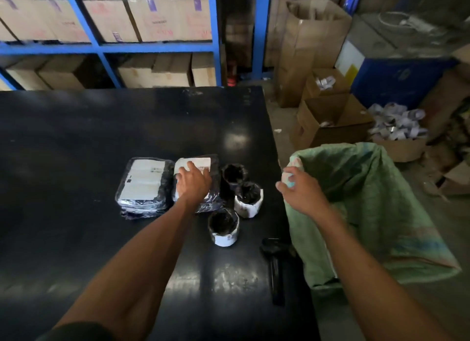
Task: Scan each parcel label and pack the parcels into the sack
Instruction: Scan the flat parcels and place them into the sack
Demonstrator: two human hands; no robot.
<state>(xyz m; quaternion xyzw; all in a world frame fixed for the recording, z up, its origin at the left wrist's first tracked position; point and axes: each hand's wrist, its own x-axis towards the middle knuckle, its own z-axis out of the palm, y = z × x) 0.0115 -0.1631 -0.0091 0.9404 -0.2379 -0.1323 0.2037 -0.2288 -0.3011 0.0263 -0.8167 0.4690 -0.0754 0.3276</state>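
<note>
Two flat black-wrapped parcels with white labels lie side by side on the black table. My left hand rests on top of the right flat parcel, its fingers curled at the label's edge; the left flat parcel lies free. Three round black parcels with white labels stand beside them: one at the back, one in the middle, one in front. My right hand grips the rim of the green woven sack, which hangs open off the table's right edge. A black scanner lies near that edge.
Blue shelving with cardboard boxes stands behind the table. On the floor at right are open cartons, one heaped with crumpled paper scraps, and a blue container.
</note>
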